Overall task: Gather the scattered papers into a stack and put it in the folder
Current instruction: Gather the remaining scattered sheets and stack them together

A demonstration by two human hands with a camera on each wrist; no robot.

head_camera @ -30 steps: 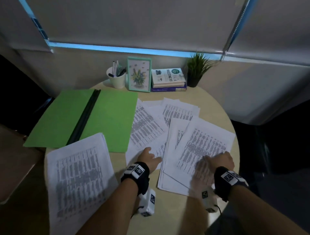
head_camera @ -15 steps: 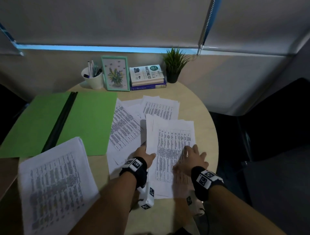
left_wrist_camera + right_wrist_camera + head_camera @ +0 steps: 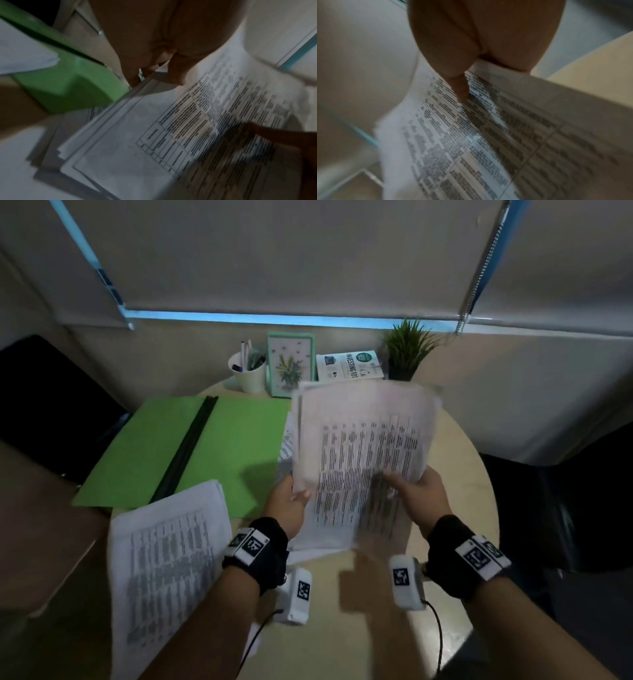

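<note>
A bundle of printed papers (image 3: 363, 460) is lifted off the round table, tilted up toward me. My left hand (image 3: 291, 501) grips its left edge, thumb on top, and my right hand (image 3: 414, 491) pinches its right edge. The left wrist view shows the thumb (image 3: 176, 73) on the sheets' edge (image 3: 154, 135). In the right wrist view a thumb (image 3: 460, 89) presses on the printed page (image 3: 488, 135). The open green folder (image 3: 191, 450) lies flat to the left. Another pile of papers (image 3: 164, 570) lies at the front left. A sheet (image 3: 287, 443) shows behind the held bundle.
At the table's back stand a white pen cup (image 3: 248, 373), a framed picture (image 3: 291, 368), a book (image 3: 349, 366) and a small potted plant (image 3: 407, 350). Bare tabletop (image 3: 459, 474) shows at the right. A dark chair (image 3: 44, 392) is at the left.
The sheets that lay spread on the table at the right have been drawn together and lifted as one bundle; both hands went from pressing flat on them to gripping their edges.
</note>
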